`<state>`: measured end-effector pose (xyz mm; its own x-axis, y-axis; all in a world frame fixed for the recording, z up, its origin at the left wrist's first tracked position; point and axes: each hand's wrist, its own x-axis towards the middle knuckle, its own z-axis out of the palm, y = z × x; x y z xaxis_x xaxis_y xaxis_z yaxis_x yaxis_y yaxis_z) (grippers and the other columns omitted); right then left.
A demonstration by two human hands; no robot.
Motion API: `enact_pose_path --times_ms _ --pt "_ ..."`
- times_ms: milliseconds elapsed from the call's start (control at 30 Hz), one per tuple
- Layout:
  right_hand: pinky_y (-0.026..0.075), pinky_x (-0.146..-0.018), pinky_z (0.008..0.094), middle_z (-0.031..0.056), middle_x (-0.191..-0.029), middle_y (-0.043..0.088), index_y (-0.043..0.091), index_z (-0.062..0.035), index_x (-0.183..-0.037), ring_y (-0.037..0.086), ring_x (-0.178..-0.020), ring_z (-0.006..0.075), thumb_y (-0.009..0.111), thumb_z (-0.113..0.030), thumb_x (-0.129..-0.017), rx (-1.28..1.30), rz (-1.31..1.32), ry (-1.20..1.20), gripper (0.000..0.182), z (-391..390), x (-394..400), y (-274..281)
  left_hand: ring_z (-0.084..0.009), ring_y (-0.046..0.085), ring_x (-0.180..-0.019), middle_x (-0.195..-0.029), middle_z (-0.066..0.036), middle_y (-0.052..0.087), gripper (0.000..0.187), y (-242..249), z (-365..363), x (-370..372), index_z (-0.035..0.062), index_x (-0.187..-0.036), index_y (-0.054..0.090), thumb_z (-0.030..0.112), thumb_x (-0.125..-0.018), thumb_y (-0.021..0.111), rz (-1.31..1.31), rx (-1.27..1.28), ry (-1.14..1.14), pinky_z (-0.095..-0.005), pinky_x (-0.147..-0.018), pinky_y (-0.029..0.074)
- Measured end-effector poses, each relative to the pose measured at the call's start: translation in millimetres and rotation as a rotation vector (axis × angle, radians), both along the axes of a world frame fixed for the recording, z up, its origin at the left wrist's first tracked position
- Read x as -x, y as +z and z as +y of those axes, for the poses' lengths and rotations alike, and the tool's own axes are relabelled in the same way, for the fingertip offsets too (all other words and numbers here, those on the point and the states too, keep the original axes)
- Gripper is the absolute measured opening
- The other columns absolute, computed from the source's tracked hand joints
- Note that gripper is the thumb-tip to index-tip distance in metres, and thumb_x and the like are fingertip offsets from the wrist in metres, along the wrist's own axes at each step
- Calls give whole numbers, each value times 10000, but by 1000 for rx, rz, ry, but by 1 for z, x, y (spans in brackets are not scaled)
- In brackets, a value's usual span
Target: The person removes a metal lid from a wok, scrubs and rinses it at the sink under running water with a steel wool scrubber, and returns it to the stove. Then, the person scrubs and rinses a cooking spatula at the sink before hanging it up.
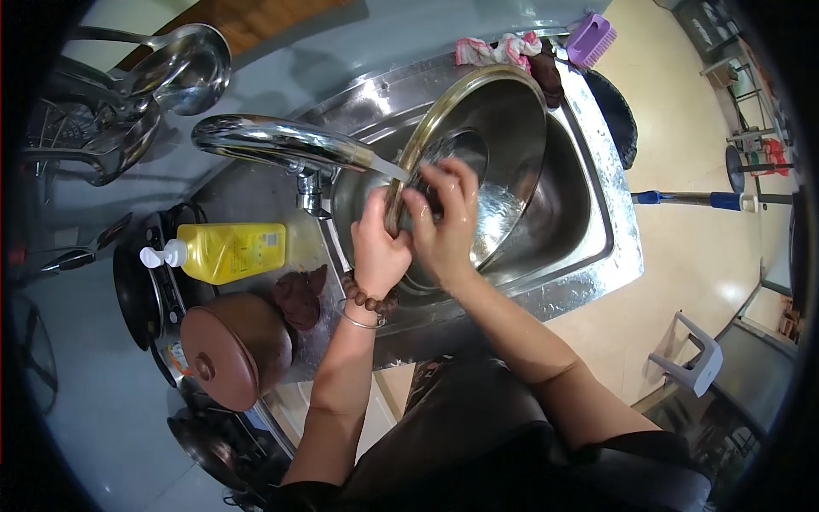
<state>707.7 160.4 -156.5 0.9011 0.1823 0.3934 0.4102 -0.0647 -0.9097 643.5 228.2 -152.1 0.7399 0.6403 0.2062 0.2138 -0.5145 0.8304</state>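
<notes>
A large round metal basin with a yellowish rim stands tilted in the steel sink. My left hand, with a beaded bracelet and a thin bangle on the wrist, is closed on its near rim. Fingers bent and apart, my wet right hand lies over the inner side close to that rim. From the chrome faucet a stream of water falls onto the rim beside my fingers. Water glints low inside the basin. My right fingertips partly cover the wall behind them.
A yellow pump bottle, a dark cloth and a brown lidded pot stand left of the sink. Ladles hang at upper left. Cloths and a purple brush lie by the far corner. A grey stool stands right.
</notes>
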Motion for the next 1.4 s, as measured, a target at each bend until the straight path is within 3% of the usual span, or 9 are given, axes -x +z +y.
enact_pose_path --times_ms 67,133,333,633,733,833,933,1133,1400 --pt "445 -729 327 147 -976 528 596 -3 -890 537 -854 277 665 -52 -697 87 -36 165 211 -10 12 -12 -332 595 -601 -734 -180 589 427 2 1 -4 37 -1103 436 -25 -692 532 -33 -54 -30 -348 -508 445" --pt "445 -691 318 133 -948 541 607 -9 -837 533 -820 264 683 -11 -658 53 -36 146 195 -9 12 -18 -158 570 -651 -745 -88 589 383 9 0 -5 8 -1107 443 20 -746 572 139 27 -44 -286 -575 445" --pt "424 -644 319 104 -870 554 608 -27 -779 523 -771 251 686 4 -628 -25 -88 119 173 -15 15 -6 -173 596 -730 -819 -134 595 406 -3 -20 14 5 -1157 389 59 -794 564 107 143 -20 -281 -614 462" --pt "441 -607 326 96 -737 577 605 -65 -686 551 -693 250 605 56 -592 1 -252 38 154 27 -48 2 -292 520 -461 -550 -133 496 488 -15 -13 26 9 -1123 365 -61 -659 497 140 12 75 -330 -447 396" --pt "441 -592 320 96 -740 585 593 -63 -650 556 -678 246 610 41 -595 41 -250 237 119 -1 23 -18 -311 531 -483 -555 -136 504 489 -24 -5 21 13 -1132 359 -54 -668 498 -63 -87 -19 -337 -452 397" --pt "440 -582 314 94 -716 581 583 -52 -638 556 -648 245 614 34 -590 97 -356 115 103 6 -8 -10 -333 543 -518 -597 -155 524 476 -21 -9 26 5 -1127 366 -53 -671 492 141 17 12 -341 -454 396" --pt "438 -579 323 116 -791 596 601 -17 -676 567 -674 267 664 -46 -666 77 -271 11 70 34 -82 8 -295 548 -498 -589 -151 517 480 -13 -19 26 23 -1132 374 -54 -669 479 167 68 109 -327 -454 408" --pt "444 -617 367 118 -895 561 618 -60 -829 526 -774 307 611 19 -633 70 -357 214 212 -5 16 -12 -247 547 -499 -609 -131 524 457 -17 -11 25 22 -1118 377 -45 -678 482 41 95 35 -303 -476 425" --pt "430 -637 372 113 -940 557 601 -67 -980 500 -777 311 618 27 -591 129 -430 180 401 9 -34 -10 -260 517 -468 -576 -129 503 445 -16 -13 21 20 -1091 413 -64 -659 476 98 -5 69 -316 -451 388"
